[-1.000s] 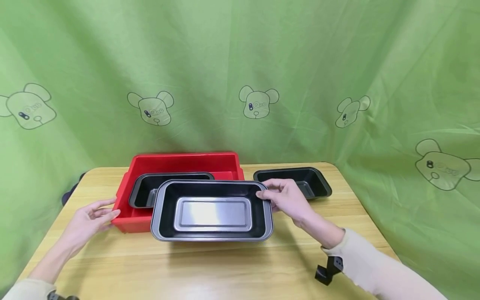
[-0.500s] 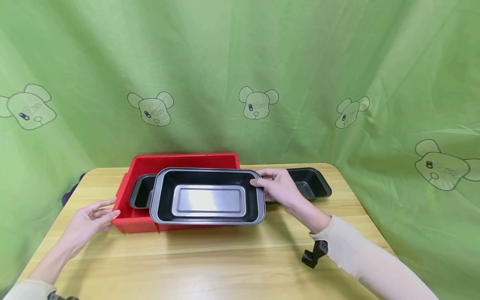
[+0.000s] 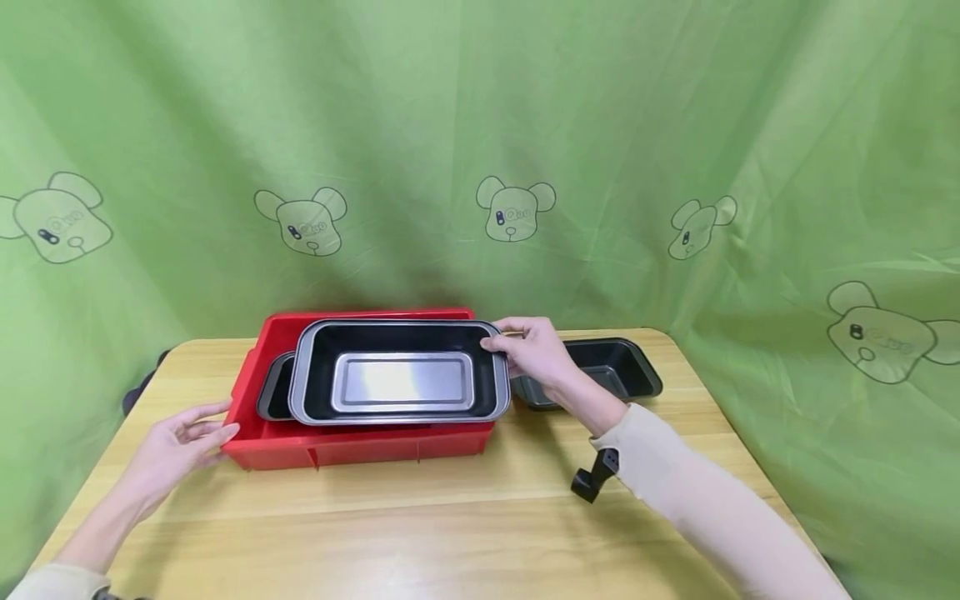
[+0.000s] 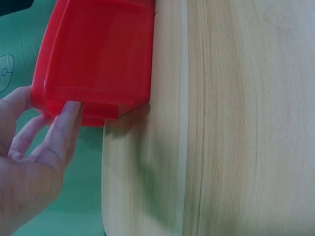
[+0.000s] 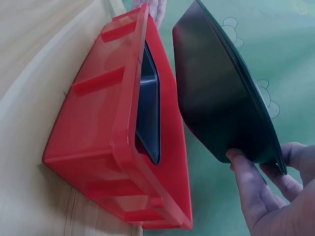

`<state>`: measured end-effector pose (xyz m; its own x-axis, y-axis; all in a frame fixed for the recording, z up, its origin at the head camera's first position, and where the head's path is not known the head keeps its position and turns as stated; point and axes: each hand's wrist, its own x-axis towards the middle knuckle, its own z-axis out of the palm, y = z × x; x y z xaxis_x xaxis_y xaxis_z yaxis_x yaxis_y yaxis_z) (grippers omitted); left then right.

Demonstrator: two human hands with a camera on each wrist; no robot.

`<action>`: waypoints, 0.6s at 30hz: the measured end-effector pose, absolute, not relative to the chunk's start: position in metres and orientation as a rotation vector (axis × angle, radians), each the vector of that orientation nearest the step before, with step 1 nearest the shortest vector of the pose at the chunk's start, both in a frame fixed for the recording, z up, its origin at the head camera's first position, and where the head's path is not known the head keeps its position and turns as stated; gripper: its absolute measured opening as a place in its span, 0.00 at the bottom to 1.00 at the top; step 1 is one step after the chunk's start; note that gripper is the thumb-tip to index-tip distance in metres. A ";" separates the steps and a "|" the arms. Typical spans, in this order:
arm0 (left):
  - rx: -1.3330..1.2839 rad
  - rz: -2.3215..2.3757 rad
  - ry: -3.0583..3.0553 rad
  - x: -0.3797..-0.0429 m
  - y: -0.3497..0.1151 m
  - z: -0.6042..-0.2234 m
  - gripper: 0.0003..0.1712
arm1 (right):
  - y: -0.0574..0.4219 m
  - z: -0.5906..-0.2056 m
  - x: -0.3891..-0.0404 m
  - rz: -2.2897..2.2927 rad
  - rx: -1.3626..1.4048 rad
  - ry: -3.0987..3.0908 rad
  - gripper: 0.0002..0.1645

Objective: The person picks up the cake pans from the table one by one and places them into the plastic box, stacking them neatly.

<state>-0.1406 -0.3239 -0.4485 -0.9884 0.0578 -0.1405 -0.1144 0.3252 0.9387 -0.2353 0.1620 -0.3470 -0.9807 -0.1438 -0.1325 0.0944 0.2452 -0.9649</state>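
My right hand (image 3: 534,354) pinches the right end of a dark, empty loaf pan (image 3: 402,382). The pan hangs tilted above the red bin (image 3: 360,450), its hollow side facing me. In the right wrist view, the thumb and fingers hold the rim of the raised pan (image 5: 216,88), which is apart from the bin. A second loaf pan (image 3: 277,390) lies inside the bin at the left, mostly hidden by the first. My left hand (image 3: 167,446) touches the bin's left end with fairly straight fingers; the left wrist view shows fingertips against the bin's end (image 4: 88,59).
Another dark loaf pan (image 3: 637,371) sits on the wooden table (image 3: 375,533) to the right of the bin, partly behind my right hand. A green curtain (image 3: 420,108) with bear-head drawings hangs behind and at both sides.
My right hand has carried the loaf pan away from me and a little left, over the bin. It now covers more of the pan inside. My left hand stays at the bin's end.
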 end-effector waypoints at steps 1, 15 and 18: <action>-0.053 1.751 2.430 -0.141 -0.324 -0.449 0.37 | 0.160 -0.348 -0.237 -1.822 -0.050 2.310 0.21; -0.054 1.776 2.403 -0.141 -0.325 -0.450 0.34 | 0.132 -0.361 -0.261 -1.842 -0.037 2.281 0.20; -0.067 1.756 2.411 -0.142 -0.325 -0.450 0.36 | 0.127 -0.365 -0.267 -1.832 -0.029 2.286 0.19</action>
